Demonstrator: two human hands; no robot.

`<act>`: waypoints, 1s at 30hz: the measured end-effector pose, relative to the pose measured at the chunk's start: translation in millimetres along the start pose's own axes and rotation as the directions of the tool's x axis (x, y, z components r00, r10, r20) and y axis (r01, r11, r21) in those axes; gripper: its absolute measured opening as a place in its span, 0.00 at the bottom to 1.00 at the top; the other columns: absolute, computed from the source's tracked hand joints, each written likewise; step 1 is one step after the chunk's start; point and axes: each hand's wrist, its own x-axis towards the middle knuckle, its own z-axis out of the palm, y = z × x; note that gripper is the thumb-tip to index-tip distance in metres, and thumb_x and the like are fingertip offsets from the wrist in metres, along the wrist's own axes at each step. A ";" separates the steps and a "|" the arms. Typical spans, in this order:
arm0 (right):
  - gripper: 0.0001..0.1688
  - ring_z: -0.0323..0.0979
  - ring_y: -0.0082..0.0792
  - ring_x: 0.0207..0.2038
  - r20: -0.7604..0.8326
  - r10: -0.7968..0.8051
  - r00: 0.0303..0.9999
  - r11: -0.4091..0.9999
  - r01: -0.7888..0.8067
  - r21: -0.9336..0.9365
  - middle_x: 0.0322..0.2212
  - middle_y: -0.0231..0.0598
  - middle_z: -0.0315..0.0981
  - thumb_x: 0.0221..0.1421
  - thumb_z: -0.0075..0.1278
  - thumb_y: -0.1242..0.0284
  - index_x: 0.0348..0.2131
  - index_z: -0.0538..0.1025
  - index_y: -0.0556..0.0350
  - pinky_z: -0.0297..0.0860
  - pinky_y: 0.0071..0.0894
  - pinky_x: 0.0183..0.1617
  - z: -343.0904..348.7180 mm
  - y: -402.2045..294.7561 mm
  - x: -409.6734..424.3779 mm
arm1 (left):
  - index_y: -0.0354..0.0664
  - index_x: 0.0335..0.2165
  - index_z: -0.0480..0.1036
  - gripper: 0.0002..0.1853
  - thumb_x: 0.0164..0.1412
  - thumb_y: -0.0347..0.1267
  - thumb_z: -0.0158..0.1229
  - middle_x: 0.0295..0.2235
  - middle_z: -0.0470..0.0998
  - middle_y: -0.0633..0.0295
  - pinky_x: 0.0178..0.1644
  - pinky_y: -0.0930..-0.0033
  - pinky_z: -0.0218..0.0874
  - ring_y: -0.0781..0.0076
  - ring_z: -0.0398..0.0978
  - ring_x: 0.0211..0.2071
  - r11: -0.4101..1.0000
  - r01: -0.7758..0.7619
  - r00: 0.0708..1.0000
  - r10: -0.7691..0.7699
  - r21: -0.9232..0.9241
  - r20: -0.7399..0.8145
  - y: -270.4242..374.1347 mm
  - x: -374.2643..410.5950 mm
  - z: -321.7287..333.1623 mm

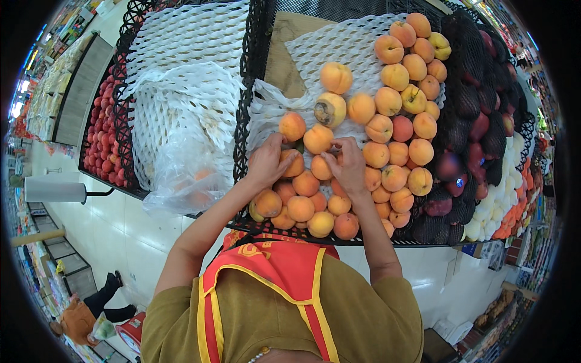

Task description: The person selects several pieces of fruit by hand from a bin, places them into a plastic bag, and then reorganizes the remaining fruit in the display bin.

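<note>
My left hand (267,161) curls around an orange-yellow peach (292,164) near the front of the display, with its thumb across the fruit. Just to the right, my right hand (349,165) has thumb and fingers on another peach (320,169). Between my fingertips a further peach (317,139) rests slightly behind. A peach with a dark, rotten-looking patch (330,110) lies farther back. More peaches (300,208) are piled in front and along the right side. White foam netting (336,43) lines the display beneath them.
A black lattice divider (245,90) separates a left bay, where foam netting (186,41) and a clear plastic bag (190,181) containing peaches lie. Red fruit (104,136) stands farther left, beside a roll (55,189). Dark red produce in black netting (467,102) borders the right. A person (86,317) is at lower left.
</note>
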 end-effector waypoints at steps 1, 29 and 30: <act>0.23 0.70 0.43 0.36 -0.036 0.000 0.999 1.000 0.001 0.009 0.34 0.43 0.68 0.47 0.62 0.69 0.40 0.70 0.58 0.68 0.39 0.38 1.0 3.1 1.4 | 0.34 0.41 0.63 0.25 0.56 0.43 0.60 0.37 0.73 0.47 0.34 0.52 0.67 0.44 0.75 0.33 1.000 0.024 1.000 -0.024 -0.004 0.008 0.4 1.1 -0.6; 0.43 0.74 0.50 0.40 0.083 0.122 0.989 0.945 -0.091 -0.313 0.47 0.46 0.64 0.46 0.62 0.57 0.57 0.62 0.45 0.74 0.45 0.41 -8.4 -14.2 80.2 | 0.33 0.54 0.60 0.31 0.51 0.27 0.59 0.53 0.62 0.42 0.55 0.55 0.60 0.43 0.63 0.53 0.964 -0.087 0.984 0.123 0.250 -0.132 23.8 -23.3 -40.2; 0.43 0.73 0.50 0.41 0.066 0.122 0.990 0.954 -0.099 -0.282 0.48 0.46 0.64 0.46 0.62 0.57 0.58 0.62 0.45 0.73 0.45 0.42 -8.4 -13.1 78.6 | 0.34 0.53 0.61 0.30 0.51 0.27 0.60 0.53 0.62 0.43 0.55 0.55 0.61 0.44 0.64 0.53 0.970 -0.105 0.986 0.131 0.219 -0.107 30.0 -32.5 -45.7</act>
